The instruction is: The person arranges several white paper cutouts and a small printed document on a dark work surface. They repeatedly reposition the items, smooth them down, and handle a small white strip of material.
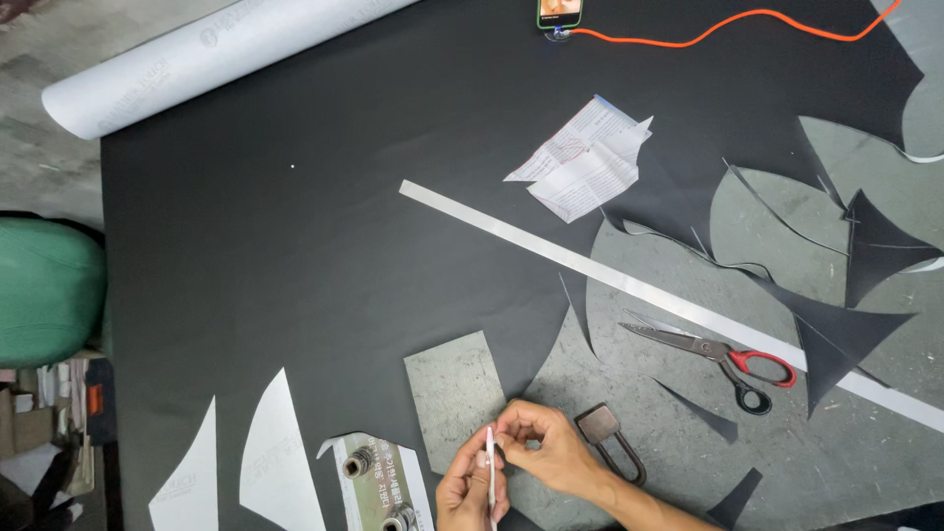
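Both hands meet at the bottom edge of the view over black fabric point(295, 256) spread on a table. My left hand point(467, 492) holds a thin white stick, like a marking pencil point(491, 467), upright. My right hand point(541, 447) pinches the pencil's upper end with its fingertips. Just above the hands lies a grey rectangular card piece point(452, 388). A dark metal loop-shaped weight point(610, 438) rests right of my right hand.
A long metal ruler point(610, 275) runs diagonally across the cloth. Red-handled scissors point(718, 354) lie right of centre among black offcuts point(846, 334). Folded paper point(590, 162), white pattern pieces point(280, 457), a paper roll point(197, 54), a phone point(559, 12) with orange cable point(728, 25), a green object point(44, 290).
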Demonstrator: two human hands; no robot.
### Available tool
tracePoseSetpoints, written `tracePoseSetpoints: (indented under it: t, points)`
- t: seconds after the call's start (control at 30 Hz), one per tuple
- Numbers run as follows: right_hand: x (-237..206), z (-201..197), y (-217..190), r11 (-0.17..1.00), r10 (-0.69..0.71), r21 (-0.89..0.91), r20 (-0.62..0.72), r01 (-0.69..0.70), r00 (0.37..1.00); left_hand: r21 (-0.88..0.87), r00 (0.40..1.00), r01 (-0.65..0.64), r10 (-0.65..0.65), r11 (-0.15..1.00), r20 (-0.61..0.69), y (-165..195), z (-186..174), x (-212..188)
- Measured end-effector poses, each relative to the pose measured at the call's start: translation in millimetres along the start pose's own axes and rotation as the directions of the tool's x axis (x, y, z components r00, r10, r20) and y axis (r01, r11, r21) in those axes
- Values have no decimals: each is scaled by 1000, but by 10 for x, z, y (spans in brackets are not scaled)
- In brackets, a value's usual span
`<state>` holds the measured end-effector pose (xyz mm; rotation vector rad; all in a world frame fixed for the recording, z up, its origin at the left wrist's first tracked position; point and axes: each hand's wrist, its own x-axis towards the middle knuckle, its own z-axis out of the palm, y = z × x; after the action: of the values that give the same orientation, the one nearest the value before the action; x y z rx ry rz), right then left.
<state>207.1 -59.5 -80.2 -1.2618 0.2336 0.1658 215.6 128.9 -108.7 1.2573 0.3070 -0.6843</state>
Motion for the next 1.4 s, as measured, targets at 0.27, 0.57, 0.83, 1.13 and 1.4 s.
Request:
tracePoseSetpoints:
  t: [0.27,0.57,0.83,1.13,1.4]
  points:
    - [29,-61,133,999,-43,-6,-41,42,998,54,979,-152,143,987,144,-23,23,-64]
    - [-217,-327,-347,688,420,-717,261,-117,869,206,922,-256,302,944,-242,510,211,-2]
    - [-208,-8,-533,950,44,-308,-46,-56,998,136,960,-161,187,978,-208,626,673,-73]
    - [-193,-127,-342,983,96,-157,-23,-99,995,109,979,-169,179,980,-96,653,586,-71]
    - [-199,-140,-261,967,183,-169,-67,-192,981,147,975,-175,193,974,-114,549,531,-35]
